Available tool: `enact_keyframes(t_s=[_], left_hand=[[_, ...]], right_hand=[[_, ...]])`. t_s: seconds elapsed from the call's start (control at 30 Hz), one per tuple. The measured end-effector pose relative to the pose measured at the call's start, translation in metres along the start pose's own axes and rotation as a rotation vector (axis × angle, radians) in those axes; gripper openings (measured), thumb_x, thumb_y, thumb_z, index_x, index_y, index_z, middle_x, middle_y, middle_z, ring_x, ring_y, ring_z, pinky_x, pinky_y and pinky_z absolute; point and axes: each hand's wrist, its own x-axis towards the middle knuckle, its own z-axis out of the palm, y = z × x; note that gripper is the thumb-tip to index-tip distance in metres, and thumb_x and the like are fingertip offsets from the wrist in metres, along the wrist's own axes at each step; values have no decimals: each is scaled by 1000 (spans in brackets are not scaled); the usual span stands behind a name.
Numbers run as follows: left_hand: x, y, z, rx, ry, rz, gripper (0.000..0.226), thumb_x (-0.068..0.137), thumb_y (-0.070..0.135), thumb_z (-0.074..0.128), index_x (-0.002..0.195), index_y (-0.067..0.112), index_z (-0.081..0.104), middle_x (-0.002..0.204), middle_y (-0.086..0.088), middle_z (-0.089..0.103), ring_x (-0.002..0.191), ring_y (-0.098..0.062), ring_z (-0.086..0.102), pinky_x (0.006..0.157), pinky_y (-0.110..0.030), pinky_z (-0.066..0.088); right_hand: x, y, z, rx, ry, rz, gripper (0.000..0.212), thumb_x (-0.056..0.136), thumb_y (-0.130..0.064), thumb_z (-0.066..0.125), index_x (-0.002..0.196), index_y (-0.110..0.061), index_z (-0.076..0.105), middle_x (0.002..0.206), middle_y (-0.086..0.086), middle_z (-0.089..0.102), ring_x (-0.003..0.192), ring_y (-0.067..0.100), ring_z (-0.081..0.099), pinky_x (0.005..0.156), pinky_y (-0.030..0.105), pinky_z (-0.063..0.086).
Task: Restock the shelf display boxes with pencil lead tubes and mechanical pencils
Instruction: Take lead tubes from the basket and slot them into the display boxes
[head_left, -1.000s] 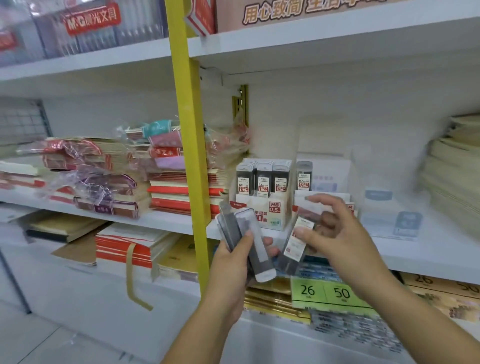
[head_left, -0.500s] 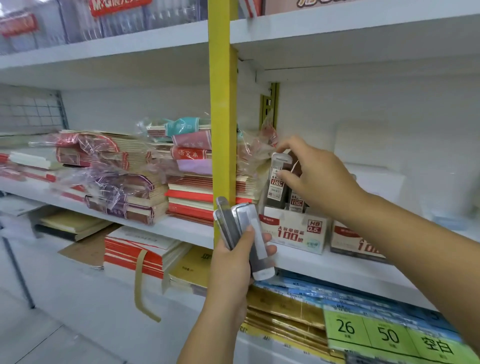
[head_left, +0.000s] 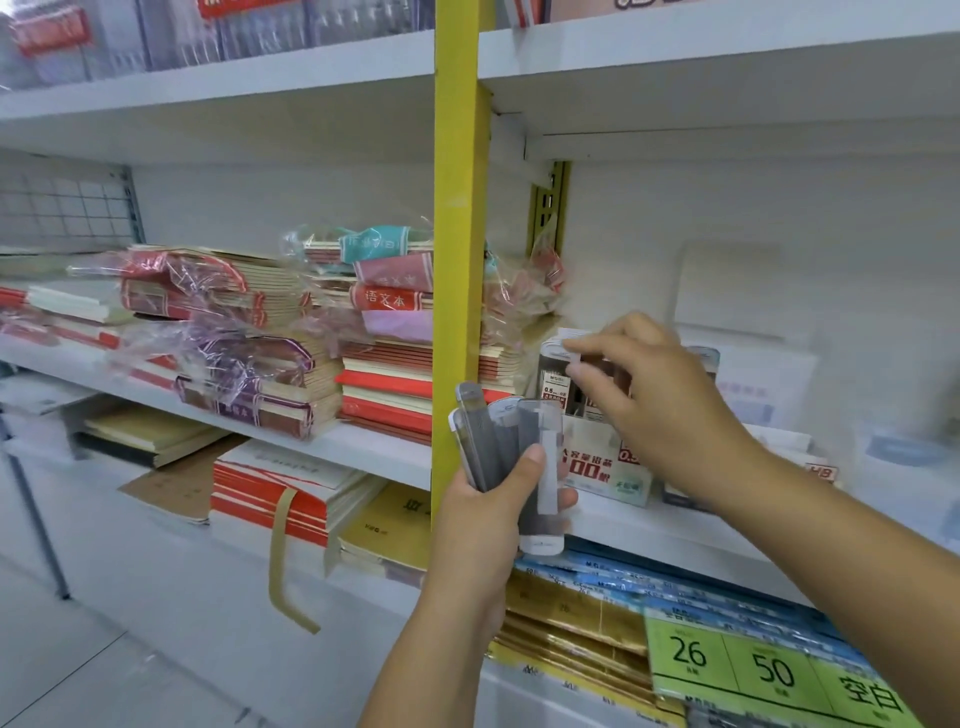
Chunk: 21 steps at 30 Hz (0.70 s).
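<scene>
Lead tube now lowered into display box near shelf front edge; right hand blurred, grip cannot be told; spare tubes clamped in left hand, awaiting placement.

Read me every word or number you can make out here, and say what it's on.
"26", "50", "空白": green shelf tag
"语文本": red notebook band
"00", partly hidden: display box
"0.5": lead tube
"HB": second box
Too blurred: top-shelf red sign, blue packs
</scene>
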Motion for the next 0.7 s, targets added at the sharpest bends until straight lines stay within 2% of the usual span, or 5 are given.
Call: enact_keyframes(t_s=[0.1, 0.2, 0.33, 0.53, 0.7], left_hand=[[-6, 3, 4, 18, -68, 13, 25, 83, 37, 74, 108, 32, 71, 101, -7, 79, 87, -25, 77, 71, -36, 62], [-11, 4, 5, 24, -134, 11, 34, 78, 43, 72, 109, 30, 72, 102, -12, 78, 89, -26, 77, 68, -34, 61], [-13, 3, 2, 33, -192, -61, 49, 83, 47, 62, 123, 20, 64, 106, -10, 78, 96, -26, 76, 72, -36, 63], [-13, 3, -6, 49, -176, -86, 53, 77, 46, 69, 124, 22, 63, 103, -10, 77, 86, -22, 75, 73, -38, 61], [-13, 5, -9, 2, -98, -54, 69, 61, 36, 86, 123, 17, 63, 83, -7, 73, 75, -16, 71, 67, -32, 59]], right_hand=[[-23, -7, -1, 291, -197, 150, 29, 87, -36, 65, 115, -40, 62, 85, -19, 61, 71, -7, 55, 64, 8, 42], [-30, -6, -4, 591, -262, 294, 27, 89, -14, 67, 108, -33, 66, 70, -9, 66, 53, 5, 62, 50, 17, 48], [-31, 0, -19, 846, -229, 376, 19, 94, -7, 59, 105, -22, 61, 80, 7, 70, 63, 23, 70, 52, 23, 52], [-39, 8, -29, 751, -129, 379, 9, 85, -17, 71, 87, -21, 64, 87, -6, 74, 76, 5, 70, 59, 12, 50], [-53, 13, -31, 636, -109, 364, 24, 81, -11, 75, 87, -33, 68, 97, -17, 71, 92, -2, 65, 74, 20, 56]])
